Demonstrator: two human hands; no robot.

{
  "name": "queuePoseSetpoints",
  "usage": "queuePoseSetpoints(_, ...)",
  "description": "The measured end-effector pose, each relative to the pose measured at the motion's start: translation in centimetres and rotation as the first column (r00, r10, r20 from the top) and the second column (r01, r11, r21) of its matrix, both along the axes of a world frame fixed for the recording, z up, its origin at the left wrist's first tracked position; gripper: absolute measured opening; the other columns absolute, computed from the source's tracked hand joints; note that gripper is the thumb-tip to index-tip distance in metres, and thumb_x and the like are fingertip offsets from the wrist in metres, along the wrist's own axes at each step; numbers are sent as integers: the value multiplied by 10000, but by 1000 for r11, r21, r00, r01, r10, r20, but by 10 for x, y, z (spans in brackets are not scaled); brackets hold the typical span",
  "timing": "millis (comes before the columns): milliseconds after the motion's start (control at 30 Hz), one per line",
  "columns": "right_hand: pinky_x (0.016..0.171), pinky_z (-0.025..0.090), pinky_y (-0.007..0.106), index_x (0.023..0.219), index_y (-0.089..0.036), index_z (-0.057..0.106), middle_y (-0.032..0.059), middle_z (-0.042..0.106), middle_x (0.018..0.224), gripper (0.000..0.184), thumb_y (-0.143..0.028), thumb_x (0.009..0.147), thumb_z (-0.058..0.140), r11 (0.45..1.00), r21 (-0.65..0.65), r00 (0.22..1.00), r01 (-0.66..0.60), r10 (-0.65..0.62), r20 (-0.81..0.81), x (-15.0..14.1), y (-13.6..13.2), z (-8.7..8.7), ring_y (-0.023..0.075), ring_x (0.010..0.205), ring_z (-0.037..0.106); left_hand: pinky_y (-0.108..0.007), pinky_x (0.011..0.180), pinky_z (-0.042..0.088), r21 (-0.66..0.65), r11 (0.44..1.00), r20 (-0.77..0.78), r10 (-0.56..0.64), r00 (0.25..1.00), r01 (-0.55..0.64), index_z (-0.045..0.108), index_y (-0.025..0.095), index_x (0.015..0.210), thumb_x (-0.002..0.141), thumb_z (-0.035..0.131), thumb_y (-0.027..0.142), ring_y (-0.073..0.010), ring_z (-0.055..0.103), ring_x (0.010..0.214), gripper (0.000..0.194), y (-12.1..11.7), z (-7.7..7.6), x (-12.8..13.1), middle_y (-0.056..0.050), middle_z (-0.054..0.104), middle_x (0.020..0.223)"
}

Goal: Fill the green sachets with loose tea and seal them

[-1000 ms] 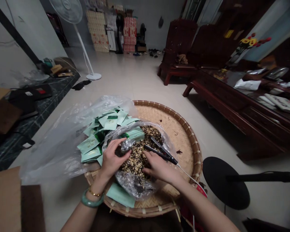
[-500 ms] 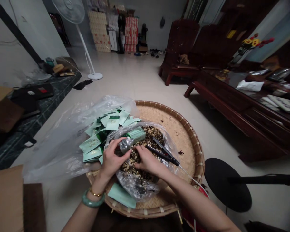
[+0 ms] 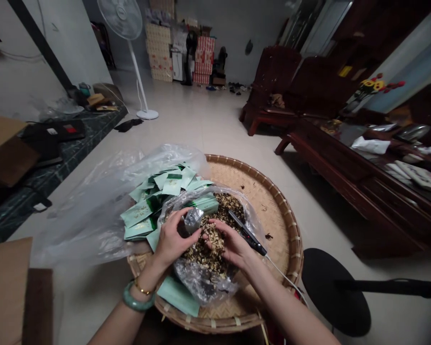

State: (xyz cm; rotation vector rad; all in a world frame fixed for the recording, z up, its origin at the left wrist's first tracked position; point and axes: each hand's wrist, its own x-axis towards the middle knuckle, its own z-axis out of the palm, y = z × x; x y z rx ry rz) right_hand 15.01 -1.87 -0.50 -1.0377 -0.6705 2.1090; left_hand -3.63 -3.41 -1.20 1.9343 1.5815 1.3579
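My left hand (image 3: 175, 238) grips a small silver-lined packet (image 3: 193, 219) with its mouth upward, above an opened clear plastic bag (image 3: 204, 285). Cupped in my right hand (image 3: 234, 245) is a heap of dried flaky mix (image 3: 212, 242), brown and yellowish, lifted close beside the packet. More of that mix (image 3: 230, 203) fills the bag. A black flat iron (image 3: 247, 235) with a white cord rests on the bag's right side, partly behind my right hand. Green sachets (image 3: 172, 182) lie piled to the left, and a flat one (image 3: 178, 295) lies near the front.
Everything sits on a round woven bamboo tray (image 3: 280, 225). A large clear plastic sheet (image 3: 93, 215) spreads left. A black round stand base (image 3: 334, 292) stands right, cardboard boxes (image 3: 7, 287) left. Farther off are a white fan (image 3: 138, 76) and a dark wooden table (image 3: 330, 177).
My right hand has turned and come up out of the mix with a handful of flakes. The packet in my left hand has tilted slightly toward it. The camera view has shifted a little.
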Motion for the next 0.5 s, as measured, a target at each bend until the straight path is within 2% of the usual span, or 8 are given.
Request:
queuePoseSetpoints(67,696,543,397,1013,-209,558,58,703,844,312,-422,786,533,997,-58,997,48,-52,-53,-1,-2,4,231,800,688,-381,831,548,-2,1000,-9,-4,1000,4,560,181,1155,726,698,288,-238,658,933,463,0,0,0,-94,670,1065)
queuePoseSetpoints(133,718,541,443,992,-200,548,77,705,840,366,-498,794,471,996,-54,996,76,-79,-49,-3,-2,5,265,855,685,-387,830,549,3,1000,-16,-10,1000,10,555,183,1157,727,696,284,-239,657,933,463,0,0,0,-95,667,1071)
queuePoseSetpoints(233,767,530,464,902,-208,546,89,704,843,392,-564,779,440,992,23,992,126,-126,11,-5,0,5,285,939,664,-386,842,543,10,1000,-28,-22,999,22,546,183,1163,729,695,276,-238,650,949,469,0,0,0,-98,661,1082)
queuePoseSetpoints(333,796,518,471,822,-227,530,79,702,829,332,-544,765,453,978,58,979,201,-203,20,-4,6,9,288,956,654,-387,878,526,26,999,-40,-37,999,38,540,180,1156,734,688,268,-239,635,987,456,-1,2,1,-99,655,1081)
queuePoseSetpoints(433,813,510,476,787,-236,535,70,708,845,287,-514,759,471,956,108,962,274,-274,-17,0,14,18,289,947,655,-384,878,521,43,997,-61,-60,996,62,536,181,1150,730,683,251,-236,629,982,451,-1,4,5,-92,653,1064)
queuePoseSetpoints(500,831,503,481,784,-236,553,69,714,881,303,-526,765,469,934,196,954,298,-299,-24,3,20,28,290,958,651,-387,865,522,43,996,-92,-68,993,72,538,182,1152,731,682,247,-237,626,973,450,1,6,9,-89,653,1052)
